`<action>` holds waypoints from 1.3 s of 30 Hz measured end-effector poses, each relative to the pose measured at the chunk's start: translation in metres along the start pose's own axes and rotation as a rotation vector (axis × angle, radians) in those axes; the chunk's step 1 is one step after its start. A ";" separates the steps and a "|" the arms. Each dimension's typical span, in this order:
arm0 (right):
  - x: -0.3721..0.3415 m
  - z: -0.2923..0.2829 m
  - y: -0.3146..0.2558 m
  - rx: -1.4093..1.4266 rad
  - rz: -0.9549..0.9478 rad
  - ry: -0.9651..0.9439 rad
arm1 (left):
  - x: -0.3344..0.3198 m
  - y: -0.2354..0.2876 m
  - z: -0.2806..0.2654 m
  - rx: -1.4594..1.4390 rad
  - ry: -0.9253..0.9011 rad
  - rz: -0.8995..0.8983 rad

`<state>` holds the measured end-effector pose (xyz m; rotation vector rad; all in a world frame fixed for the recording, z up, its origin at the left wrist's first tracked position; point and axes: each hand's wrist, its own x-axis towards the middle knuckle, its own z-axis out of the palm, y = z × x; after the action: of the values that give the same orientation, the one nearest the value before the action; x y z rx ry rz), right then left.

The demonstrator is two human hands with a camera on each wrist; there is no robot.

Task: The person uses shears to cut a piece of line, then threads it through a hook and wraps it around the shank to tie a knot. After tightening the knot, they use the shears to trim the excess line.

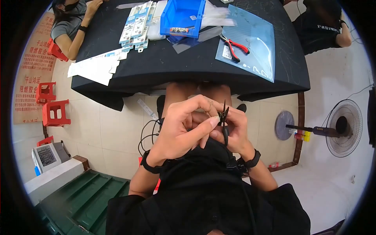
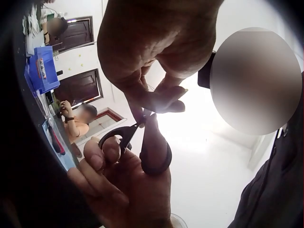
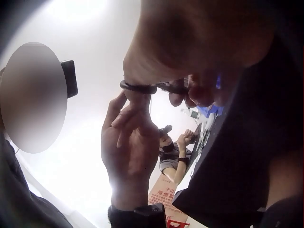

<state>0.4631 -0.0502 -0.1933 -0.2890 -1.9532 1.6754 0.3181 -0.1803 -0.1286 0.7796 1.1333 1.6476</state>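
Note:
Thumb and fingers of the left hand (image 1: 184, 127) pinch a thin, wire-like strand (image 1: 212, 105) in front of the chest, in the head view. Close against it, the right hand (image 1: 237, 129) grips small black scissors (image 1: 225, 135), whose blades point away from the body with tips slightly apart. In the left wrist view, the right hand (image 2: 128, 185) has its thumb and fingers in the black loops (image 2: 156, 167), below the left hand's (image 2: 159, 52) fingertips. What lies between the fingertips is too small to tell. The right wrist view shows the left hand (image 3: 133, 142) below the right hand (image 3: 199, 38).
Beyond the hands, a black-covered table (image 1: 172, 64) holds a blue bin (image 1: 182, 11), red-handled pliers (image 1: 235, 47) on a blue sheet (image 1: 254, 51), white cards (image 1: 98, 65) and packets (image 1: 135, 27). A person (image 1: 70, 29) sits at its far left; a fan (image 1: 344, 127) stands right.

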 end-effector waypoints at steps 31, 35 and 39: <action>-0.012 -0.015 -0.003 -0.008 0.133 -0.160 | 0.003 -0.003 -0.008 -0.083 -0.057 -0.087; -0.008 -0.013 -0.003 0.013 0.097 -0.175 | 0.002 -0.005 -0.008 -0.060 -0.081 -0.075; -0.011 -0.011 -0.007 0.108 0.112 -0.178 | 0.002 -0.002 -0.008 -0.045 -0.099 -0.086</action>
<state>0.4789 -0.0476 -0.1885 -0.2183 -1.9959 1.9297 0.3115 -0.1804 -0.1337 0.7647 1.0424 1.5416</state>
